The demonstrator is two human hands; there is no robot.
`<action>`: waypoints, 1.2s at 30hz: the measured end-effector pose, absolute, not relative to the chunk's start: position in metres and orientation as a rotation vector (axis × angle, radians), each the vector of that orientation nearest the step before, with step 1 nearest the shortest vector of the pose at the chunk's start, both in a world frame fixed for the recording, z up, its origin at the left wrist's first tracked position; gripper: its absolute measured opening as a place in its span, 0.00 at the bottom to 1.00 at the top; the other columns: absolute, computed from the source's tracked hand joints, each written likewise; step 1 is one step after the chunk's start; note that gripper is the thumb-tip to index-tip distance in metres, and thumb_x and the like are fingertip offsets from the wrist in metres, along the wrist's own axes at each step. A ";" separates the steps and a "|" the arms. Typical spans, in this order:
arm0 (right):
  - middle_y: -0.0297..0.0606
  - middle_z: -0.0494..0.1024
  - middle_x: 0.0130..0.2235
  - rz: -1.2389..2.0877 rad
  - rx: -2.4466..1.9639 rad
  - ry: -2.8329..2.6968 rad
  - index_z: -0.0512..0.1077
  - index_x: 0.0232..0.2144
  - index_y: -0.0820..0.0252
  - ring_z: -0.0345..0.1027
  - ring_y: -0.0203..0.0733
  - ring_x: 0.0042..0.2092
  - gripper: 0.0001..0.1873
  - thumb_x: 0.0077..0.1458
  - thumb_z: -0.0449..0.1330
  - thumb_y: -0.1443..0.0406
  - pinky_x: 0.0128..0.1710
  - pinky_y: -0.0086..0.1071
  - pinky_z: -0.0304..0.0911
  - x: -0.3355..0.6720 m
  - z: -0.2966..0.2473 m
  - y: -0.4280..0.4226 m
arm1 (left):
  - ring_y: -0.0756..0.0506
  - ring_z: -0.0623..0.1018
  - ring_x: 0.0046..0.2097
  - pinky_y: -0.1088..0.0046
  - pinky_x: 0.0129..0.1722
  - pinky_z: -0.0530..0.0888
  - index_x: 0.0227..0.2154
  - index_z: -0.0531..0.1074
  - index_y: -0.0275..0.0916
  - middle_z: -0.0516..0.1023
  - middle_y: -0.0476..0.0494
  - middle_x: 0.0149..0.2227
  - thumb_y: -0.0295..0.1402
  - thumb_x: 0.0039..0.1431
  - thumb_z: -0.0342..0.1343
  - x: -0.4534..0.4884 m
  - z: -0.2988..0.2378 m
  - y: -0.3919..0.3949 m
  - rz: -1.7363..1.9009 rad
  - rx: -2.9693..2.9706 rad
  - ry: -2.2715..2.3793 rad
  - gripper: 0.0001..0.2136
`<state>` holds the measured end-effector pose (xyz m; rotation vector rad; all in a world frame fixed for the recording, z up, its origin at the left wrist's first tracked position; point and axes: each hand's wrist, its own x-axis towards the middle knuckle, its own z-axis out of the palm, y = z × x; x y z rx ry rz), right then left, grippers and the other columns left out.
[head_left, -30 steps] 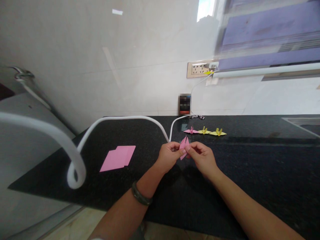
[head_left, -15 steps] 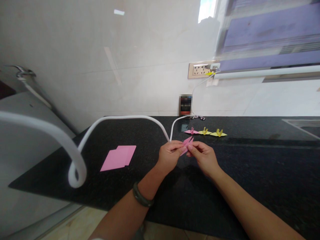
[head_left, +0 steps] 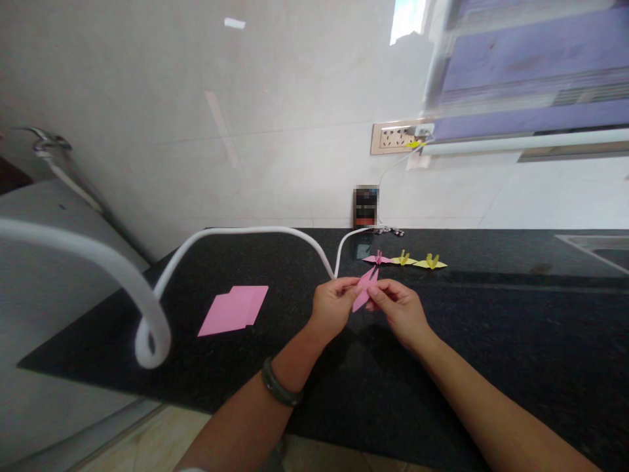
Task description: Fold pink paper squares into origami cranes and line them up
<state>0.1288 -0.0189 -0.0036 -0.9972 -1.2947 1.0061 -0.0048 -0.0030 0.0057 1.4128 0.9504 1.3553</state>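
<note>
Paper folded into a slim pink diamond [head_left: 364, 299] is held between both hands, above the black countertop [head_left: 491, 354] and just on the near side of a row of folded cranes. Its far end splits into two narrow points with a slit between them; its near end tapers to one tip. The left hand [head_left: 332, 308] pinches the left edge between thumb and fingers. The right hand [head_left: 400, 311] grips the right edge likewise, thumb on top, the curled fingers partly hidden. A dark bangle [head_left: 280, 387] circles the left wrist.

In the row, a pink crane [head_left: 378, 259] stands leftmost, then a yellow crane [head_left: 403, 259], then a second yellow crane [head_left: 432, 263], their wings meeting or nearly so. Flat pink sheets [head_left: 233, 311] overlap well to the left. A white tube [head_left: 250, 230] curves across that side.

On the wall, the socket panel [head_left: 386, 138] holds a white plug [head_left: 423, 130], with a small yellow item [head_left: 415, 144] just below and a thin cable hanging down. A blurred-out device [head_left: 365, 206] leans there. At far right is a pale-rimmed recess [head_left: 572, 240], its contents too indistinct to tell.
</note>
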 end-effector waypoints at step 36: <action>0.27 0.62 0.14 1.173 -1.056 -1.282 0.65 0.18 0.62 0.52 0.28 0.15 0.14 0.42 0.59 0.57 0.14 0.24 0.47 0.134 0.000 -0.018 | 0.55 0.66 0.19 0.79 0.20 0.63 0.17 0.63 0.33 0.66 0.51 0.17 0.39 0.38 0.59 -0.013 0.007 -0.001 0.895 1.388 0.857 0.14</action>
